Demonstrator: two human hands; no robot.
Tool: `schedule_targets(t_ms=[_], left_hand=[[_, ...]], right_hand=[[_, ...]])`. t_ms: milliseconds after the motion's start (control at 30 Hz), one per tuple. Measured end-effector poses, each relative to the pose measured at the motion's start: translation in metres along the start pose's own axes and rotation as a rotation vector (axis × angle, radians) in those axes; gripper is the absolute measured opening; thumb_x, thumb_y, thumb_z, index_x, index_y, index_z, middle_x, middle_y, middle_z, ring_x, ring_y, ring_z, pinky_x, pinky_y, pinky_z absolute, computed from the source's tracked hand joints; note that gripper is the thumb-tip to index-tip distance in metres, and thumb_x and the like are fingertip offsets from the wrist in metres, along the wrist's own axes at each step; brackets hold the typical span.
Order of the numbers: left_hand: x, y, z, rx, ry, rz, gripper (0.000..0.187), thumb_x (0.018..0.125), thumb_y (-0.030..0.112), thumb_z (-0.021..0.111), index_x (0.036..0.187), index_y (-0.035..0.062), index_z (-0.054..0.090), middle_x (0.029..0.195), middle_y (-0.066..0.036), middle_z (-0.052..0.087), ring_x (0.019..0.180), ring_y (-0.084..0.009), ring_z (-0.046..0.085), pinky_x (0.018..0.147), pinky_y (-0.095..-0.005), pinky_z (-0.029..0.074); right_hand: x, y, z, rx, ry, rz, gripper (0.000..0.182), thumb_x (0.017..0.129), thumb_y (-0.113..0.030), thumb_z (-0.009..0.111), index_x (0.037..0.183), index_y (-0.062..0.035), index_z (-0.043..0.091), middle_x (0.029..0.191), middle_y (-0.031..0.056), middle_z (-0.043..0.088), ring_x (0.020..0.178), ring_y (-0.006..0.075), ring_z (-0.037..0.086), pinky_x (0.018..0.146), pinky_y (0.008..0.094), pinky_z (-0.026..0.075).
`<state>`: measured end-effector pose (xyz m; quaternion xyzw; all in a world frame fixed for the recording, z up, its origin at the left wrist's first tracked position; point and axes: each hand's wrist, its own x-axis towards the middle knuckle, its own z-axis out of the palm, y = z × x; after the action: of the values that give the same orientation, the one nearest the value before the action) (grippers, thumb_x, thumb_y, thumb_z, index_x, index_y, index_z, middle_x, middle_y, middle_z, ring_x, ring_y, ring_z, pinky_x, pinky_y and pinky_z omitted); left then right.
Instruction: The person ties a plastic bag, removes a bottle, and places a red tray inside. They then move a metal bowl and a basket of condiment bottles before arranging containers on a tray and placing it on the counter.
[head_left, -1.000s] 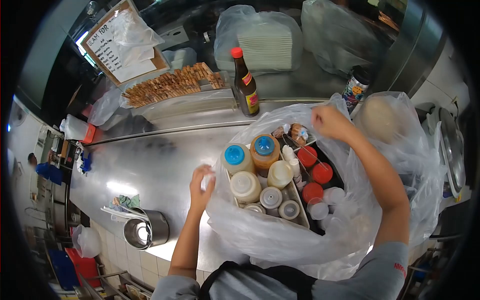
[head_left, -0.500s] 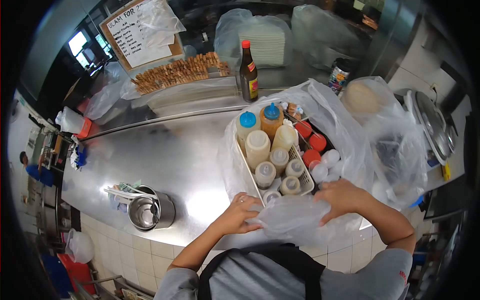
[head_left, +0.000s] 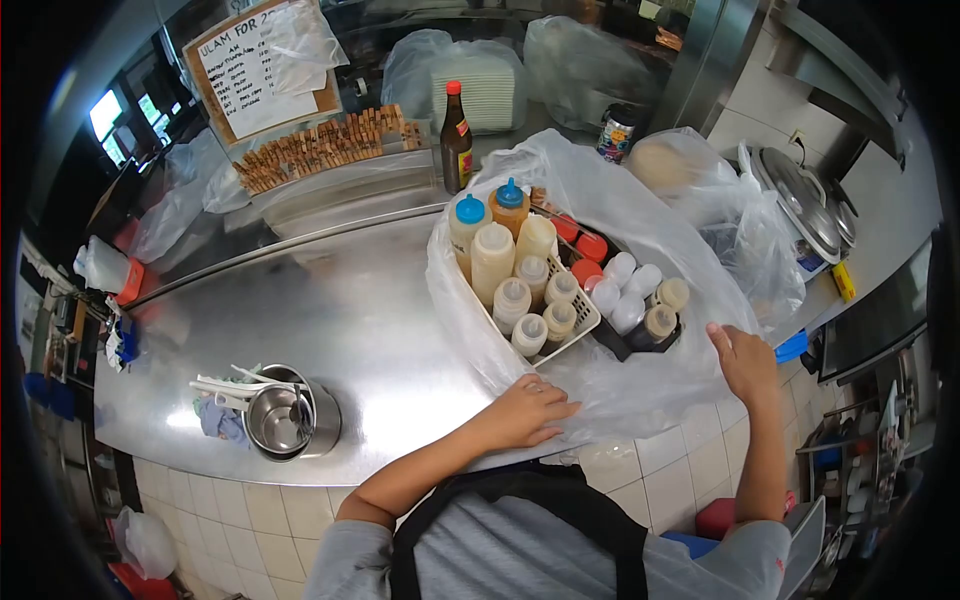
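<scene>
A large clear plastic bag (head_left: 650, 210) lies opened out around a cream basket (head_left: 580, 335) of squeeze bottles, two with blue caps. Beside the basket, a black tray (head_left: 672, 340) holds shakers with red, white and tan tops. My left hand (head_left: 530, 408) rests on the bag's near edge below the basket, fingers spread; no item shows in it. My right hand (head_left: 743, 358) is raised at the bag's right edge with thumb and fingers apart, holding nothing.
A steel pot (head_left: 322, 420) with white utensils stands left on the steel counter (head_left: 240, 310). Behind are a dark sauce bottle (head_left: 456, 145), clothespins (head_left: 325, 150) and a handwritten board (head_left: 250, 70). Metal lids (head_left: 800, 205) and another plastic bag (head_left: 755, 250) are at right.
Both hands have come off the gathered bag edge; my right hand has moved right and away. The bag's near side now lies lower, uncovering more of the basket and tray. The view has shifted.
</scene>
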<state>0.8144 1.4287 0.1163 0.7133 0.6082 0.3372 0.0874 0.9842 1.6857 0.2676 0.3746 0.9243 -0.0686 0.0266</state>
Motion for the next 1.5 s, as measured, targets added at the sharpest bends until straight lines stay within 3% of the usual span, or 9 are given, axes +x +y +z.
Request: schedule_targets(t_ms=[100,400,633,767,900,1033,1100,1200,1500], left_hand=[[-0.003,-0.005,0.032,0.082,-0.136,-0.033,0.046,0.073,0.025,0.065,0.116,0.013,0.052,0.102,-0.01,0.052,0.099,-0.0225,0.051,0.089,-0.0399,0.033],[0.033,0.007,0.066,0.151,-0.03,-0.097,0.055,0.078,0.045,0.055,0.122,0.0139,0.046,0.131,-0.016,0.036,0.108,-0.032,0.044,0.092,-0.0434,0.031],[0.027,-0.011,0.111,0.317,-0.276,-0.09,0.054,0.077,0.039,0.058,0.123,0.0146,0.045,0.127,-0.014,0.041,0.109,-0.0316,0.044,0.091,-0.0504,0.032],[0.059,0.014,0.009,0.062,-0.007,-0.006,0.039,0.076,0.025,0.062,0.112,0.0116,0.054,0.113,-0.014,0.05,0.101,-0.0313,0.05,0.085,-0.0438,0.041],[0.148,0.001,-0.126,0.245,-0.024,-0.237,0.021,0.077,0.02,0.061,0.091,0.0054,0.063,0.106,-0.009,0.055,0.093,-0.0272,0.054,0.079,-0.0394,0.045],[0.229,-0.072,-0.12,0.591,-0.363,-0.082,0.02,0.079,0.025,0.058,0.081,0.0059,0.065,0.101,-0.007,0.057,0.095,-0.0253,0.054,0.076,-0.0377,0.045],[0.266,-0.098,-0.104,0.742,-0.657,-0.346,0.034,0.08,0.036,0.056,0.099,0.0094,0.063,0.119,-0.008,0.05,0.109,-0.0275,0.049,0.086,-0.0412,0.042],[0.293,-0.131,-0.092,0.83,-0.55,-0.327,0.057,0.079,0.049,0.053,0.124,0.0139,0.048,0.138,-0.007,0.033,0.125,-0.0296,0.033,0.095,-0.0505,0.033],[0.37,-0.239,-0.016,0.714,-0.575,-0.747,0.069,0.081,0.064,0.036,0.131,0.0172,0.04,0.143,-0.006,0.023,0.133,-0.029,0.018,0.102,-0.0556,0.017]], right_hand=[[0.009,0.045,0.051,-0.093,0.246,0.296,0.073,0.074,-0.065,0.048,0.103,0.0012,0.059,0.091,0.0227,0.062,0.083,0.0401,0.058,0.082,0.0429,0.042],[0.067,0.066,0.088,0.593,0.498,-0.055,0.058,0.08,-0.049,0.056,0.108,0.0021,0.056,0.088,0.0145,0.059,0.074,0.0209,0.059,0.064,0.0308,0.047],[0.132,0.166,0.257,1.862,-0.349,0.238,0.04,0.088,-0.033,0.052,0.11,-0.001,0.053,0.074,0.0025,0.056,0.073,0.0132,0.056,0.063,0.0293,0.047],[0.062,0.124,0.156,0.634,-0.109,-0.212,0.037,0.086,-0.024,0.054,0.112,0.0017,0.051,0.088,0.0119,0.06,0.08,0.0227,0.058,0.077,0.0317,0.045],[0.053,0.092,0.088,0.704,0.176,-0.411,0.047,0.083,-0.027,0.056,0.12,0.0008,0.048,0.113,0.0153,0.055,0.104,0.0268,0.052,0.091,0.0335,0.037],[0.096,0.111,0.133,0.878,0.33,-0.328,0.05,0.085,-0.033,0.053,0.123,-0.0011,0.046,0.127,0.0152,0.046,0.12,0.0285,0.04,0.1,0.0352,0.028],[0.109,0.117,0.149,0.894,0.287,-0.355,0.052,0.09,-0.038,0.04,0.126,-0.0011,0.044,0.13,0.015,0.043,0.124,0.0286,0.036,0.103,0.0352,0.024],[0.116,0.116,0.166,1.023,0.127,-0.273,0.06,0.095,-0.044,0.013,0.131,-0.0025,0.037,0.138,0.0134,0.033,0.131,0.0267,0.024,0.107,0.035,0.013],[0.152,0.111,0.223,1.632,-0.05,0.211,0.074,0.091,-0.057,0.024,0.119,0.0084,0.046,0.122,0.013,0.048,0.115,0.0188,0.04,0.102,0.0292,0.021]])
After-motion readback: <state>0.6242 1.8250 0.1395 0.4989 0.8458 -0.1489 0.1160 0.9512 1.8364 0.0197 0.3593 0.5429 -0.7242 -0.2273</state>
